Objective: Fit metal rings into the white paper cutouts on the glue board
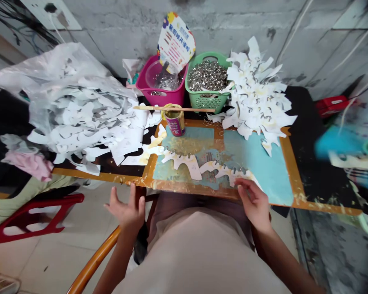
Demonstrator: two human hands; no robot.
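My left hand point(127, 208) is off the table's front edge, fingers spread, with nothing in it. At the front of the table, my right hand point(254, 201) has its thumb and curled fingers at the lower edge of a white cut-out strip point(222, 168) bearing several metal rings. The fingers appear to pinch that edge, though the contact is partly hidden. Left of it lies a second white strip with rings point(184, 160). Both lie on a blue, glue-stained work sheet point(270, 171) edged with brown tape. Farther left, yellow glue smears a white piece point(151, 149).
A loose heap of white cut-outs point(88, 118) lies left beside a plastic bag point(67, 61). Behind are a pink basket point(162, 98), a green basket of metal rings point(208, 100), and a small tub point(175, 124) with a stick point(187, 109) across it. Ringed cut-outs point(257, 98) pile up right.
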